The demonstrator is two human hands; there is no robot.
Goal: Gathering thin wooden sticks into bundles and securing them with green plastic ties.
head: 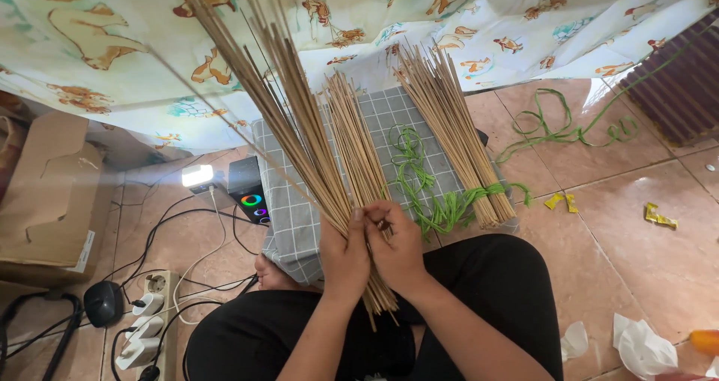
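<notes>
While sitting cross-legged on a tiled floor (644, 224), a person is gripping a fanned bundle of thin bamboo sticks (299, 126) over the lap. The left hand (344, 257) is closing around the sticks low down, fingers wrapped tight on them, so that the long ends are spreading upward and to the left. The right hand (401, 246) is pressing against it from the other side, its fingers curled together and pinching at a few sticks in the same bundle. Short stick ends are poking out below both hands, above the black trousers (494, 291).

Just beyond the hands, a grey checked cushion (292, 216) is carrying a second, loose sheaf of sticks (359, 141), while a third sheaf (457, 141) is lying to the right, bound near its lower end with green plastic strapping (479, 195). More green strapping (569, 130) is trailing across the tiles. A power strip with plugs (150, 321), a small speaker with a glowing ring (251, 194) and a cardboard box (45, 194) are sitting at left.
</notes>
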